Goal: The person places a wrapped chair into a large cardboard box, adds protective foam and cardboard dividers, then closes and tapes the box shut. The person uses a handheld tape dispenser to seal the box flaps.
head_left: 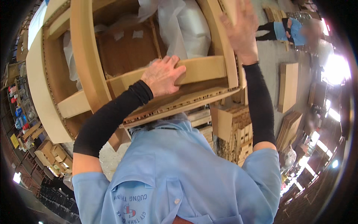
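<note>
A large cardboard box (41,89) with thick corrugated walls fills the upper middle. Inside it I see a brown wooden panel (126,50) and translucent foam wrap (186,28). Cardboard strips run across the opening: a long one (87,48) on the left and a crosswise strip (205,69) near me. My left hand (164,76) lies over the crosswise strip, its fingers bent and closed on the edge. At the box's right wall, my right hand (241,31) is stretched flat with fingers extended, slightly blurred. Black sleeves cover both forearms.
Stacked cardboard pieces (238,130) stand on the floor beyond the box's near right corner. Flat cardboard bundles (288,87) lie farther right. Another person in a blue shirt (296,31) is at the upper right. Shelves with coloured items (20,119) and small cartons (52,155) line the left.
</note>
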